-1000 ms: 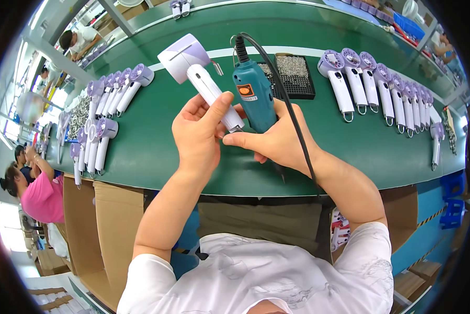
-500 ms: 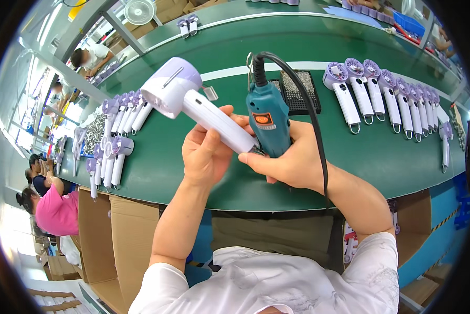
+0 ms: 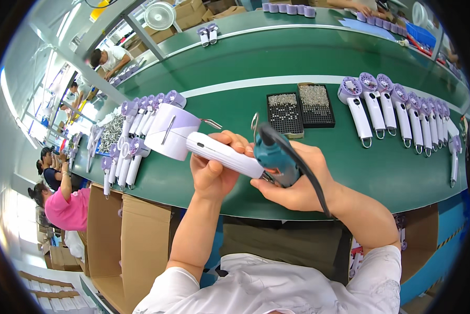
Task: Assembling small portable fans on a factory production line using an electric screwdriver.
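Note:
My left hand (image 3: 214, 167) is closed round the handle of a white and lilac handheld fan (image 3: 222, 154), whose round head points to the left. My right hand (image 3: 303, 183) grips a teal electric screwdriver (image 3: 274, 159) with a black cable (image 3: 297, 154) curving over it. The screwdriver's tip meets the lower end of the fan's handle, by a small metal loop; the exact contact is hidden by my fingers. A bent metal piece sticks out beside the fan's head. Fingertips of my left hand lie close to the screwdriver body.
Two black trays of small screws (image 3: 284, 112) stand beyond my hands on the green table (image 3: 229, 63). A row of similar fans (image 3: 373, 112) lies at the right, more fans (image 3: 135, 157) at the left beside a heap of metal loops (image 3: 111, 133). Cardboard boxes (image 3: 146, 235) stand below. Other people sit left.
The fan has turned and sits lower, its handle flatter. The screwdriver has tilted, its top end now toward me. The whole view has shifted slightly.

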Demonstrator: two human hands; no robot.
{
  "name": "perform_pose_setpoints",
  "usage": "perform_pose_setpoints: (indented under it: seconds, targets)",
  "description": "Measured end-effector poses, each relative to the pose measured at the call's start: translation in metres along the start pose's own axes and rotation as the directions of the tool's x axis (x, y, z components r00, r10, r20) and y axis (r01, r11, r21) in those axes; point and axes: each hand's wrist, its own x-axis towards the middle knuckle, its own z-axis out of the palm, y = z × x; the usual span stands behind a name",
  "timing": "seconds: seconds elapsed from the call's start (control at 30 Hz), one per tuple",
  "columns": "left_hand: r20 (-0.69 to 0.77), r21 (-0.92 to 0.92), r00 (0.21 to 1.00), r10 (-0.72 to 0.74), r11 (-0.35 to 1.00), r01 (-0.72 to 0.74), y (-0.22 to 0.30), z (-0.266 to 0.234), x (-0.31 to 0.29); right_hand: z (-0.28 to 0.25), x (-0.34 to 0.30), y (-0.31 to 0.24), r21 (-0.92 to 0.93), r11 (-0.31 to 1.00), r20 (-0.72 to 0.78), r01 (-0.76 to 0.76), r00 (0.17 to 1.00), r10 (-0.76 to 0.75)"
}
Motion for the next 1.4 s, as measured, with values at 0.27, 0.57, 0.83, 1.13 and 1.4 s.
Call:
perform_pose_setpoints:
  seconds: [0.27,0.57,0.83,1.13,1.4]
  targets:
    - [0.074,0.076,0.995,0.061,0.995,-0.066,0.006,0.0,0.003,0.003,-0.001,-0.003,-0.023,0.999,0.007,0.044,0.999,-0.043]
    - [0.031,0.137,0.996,0.082,0.987,-0.085,0.004,0.005,0.0,-0.003,-0.001,-0.001,-0.092,0.993,0.029,0.074,0.997,-0.072]
    - [-0.066,0.115,0.996,-0.062,0.991,0.069,-0.006,0.007,-0.019,-0.001,-0.003,0.004,-0.115,0.99,0.007,0.088,0.996,-0.088]
    - [-0.098,0.339,0.992,-0.075,0.935,0.104,0.003,-0.003,-0.023,-0.01,0.008,0.007,-0.243,0.957,-0.031,0.161,0.984,-0.173]
    - [0.043,0.495,0.987,-0.154,0.862,0.113,-0.011,0.002,-0.029,0.004,0.001,0.011,-0.143,0.972,-0.024,0.185,0.981,-0.19]
